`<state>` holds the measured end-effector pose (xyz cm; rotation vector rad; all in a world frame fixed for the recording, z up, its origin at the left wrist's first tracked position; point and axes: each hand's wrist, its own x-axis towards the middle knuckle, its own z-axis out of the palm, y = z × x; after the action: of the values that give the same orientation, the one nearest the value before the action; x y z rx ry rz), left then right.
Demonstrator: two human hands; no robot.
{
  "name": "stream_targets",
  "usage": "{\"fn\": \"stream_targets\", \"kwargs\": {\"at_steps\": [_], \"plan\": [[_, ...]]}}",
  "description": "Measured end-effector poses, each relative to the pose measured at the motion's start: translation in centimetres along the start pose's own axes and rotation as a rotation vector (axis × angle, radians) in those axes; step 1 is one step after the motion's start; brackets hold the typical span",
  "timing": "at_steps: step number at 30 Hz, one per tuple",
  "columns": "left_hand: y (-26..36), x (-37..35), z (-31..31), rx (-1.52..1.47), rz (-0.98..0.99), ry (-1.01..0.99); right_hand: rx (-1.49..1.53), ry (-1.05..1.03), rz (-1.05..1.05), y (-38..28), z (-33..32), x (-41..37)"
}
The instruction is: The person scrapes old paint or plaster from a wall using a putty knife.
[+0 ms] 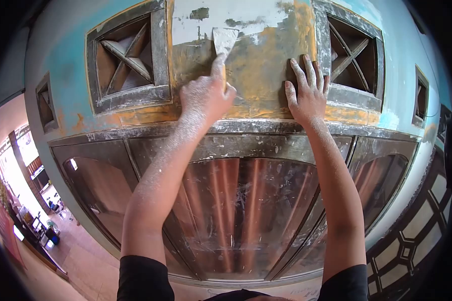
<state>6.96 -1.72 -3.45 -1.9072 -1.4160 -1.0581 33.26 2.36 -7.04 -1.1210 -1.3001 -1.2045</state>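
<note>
A scraper (225,41) with a wide, whitish blade lies against the wall, its blade pointing up. From the left side of the view comes a dusty forearm whose hand, my left hand (206,95), is closed on the scraper's handle, the index finger stretched along it toward the blade. Spread on the wall beside the right vent frame, my right hand (309,95) holds nothing. Between the hands is a scraped patch (258,70) of brown and ochre, with white paint (261,15) above it. White dust covers both hands.
Wooden vent frames (158,60) (378,55) with crossed slats flank the patch. Below runs a wooden ledge (256,126) over glass panels (246,210) with reddish curtains behind. At far left a doorway opens onto a tiled floor (80,251) with scattered items; a patterned grille (412,241) stands at lower right.
</note>
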Motion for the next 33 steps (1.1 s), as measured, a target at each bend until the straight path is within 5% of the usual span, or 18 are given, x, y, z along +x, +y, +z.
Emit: {"fn": "stream_targets", "kwargs": {"at_steps": [12, 19, 25, 31, 33], "plan": [[-4.0, -0.8, -0.6, 0.008, -0.056, 0.151, 0.002, 0.014, -0.008, 0.1, 0.1, -0.4], [-1.7, -3.7, 2.1, -0.125, 0.018, 0.05, -0.004, -0.007, 0.01, 0.0, -0.1, -1.3], [0.2, -5.1, 2.8, -0.256, 0.11, 0.036, 0.06, -0.22, 0.113, -2.1, -1.7, -4.6], [4.3, -4.5, 2.9, -0.242, 0.135, -0.009, 0.487, -0.309, 0.059, -6.6, -6.0, -5.1], [5.5, -4.5, 2.9, -0.222, 0.145, -0.052, 0.954, -0.504, 0.342, -7.6, -6.6, -4.0]]}}
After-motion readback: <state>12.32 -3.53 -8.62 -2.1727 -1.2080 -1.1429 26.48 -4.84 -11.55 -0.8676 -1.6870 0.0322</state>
